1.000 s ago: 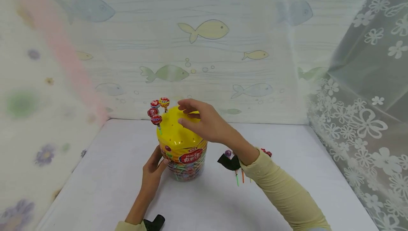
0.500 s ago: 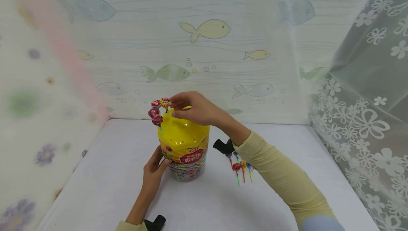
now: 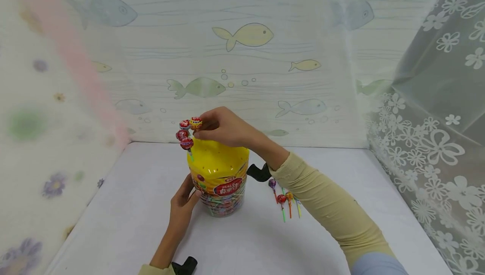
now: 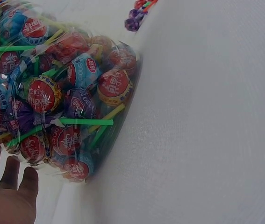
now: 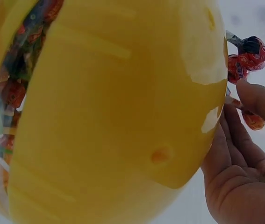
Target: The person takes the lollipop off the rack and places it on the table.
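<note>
A clear jar [image 3: 223, 205] full of wrapped lollipops stands on the white table, topped by a yellow lid [image 3: 216, 159] with small holes. My left hand [image 3: 182, 207] holds its lower left side, thumb towards the front; its fingertips meet the clear wall in the left wrist view. Several lollipops stand upright along the lid's left edge, among them a red one [image 3: 186, 142]. At the back of that row my right hand [image 3: 227, 127] pinches a yellow-and-red lollipop [image 3: 195, 122], its thumb and fingers on either side. The lid hides part of those fingers in the right wrist view.
Several loose lollipops [image 3: 281, 199] lie on the table right of the jar, partly under my right sleeve [image 3: 322, 195]. Black wrist mounts show at my right wrist [image 3: 259, 172] and left wrist [image 3: 185, 265]. A fish-patterned curtain [image 3: 242, 64] hangs behind the table [image 3: 121, 207].
My right hand has moved left across the lid to the yellow-and-red lollipop and closed on it. More loose lollipops show beneath the right arm. My left hand and the jar stay nearly still.
</note>
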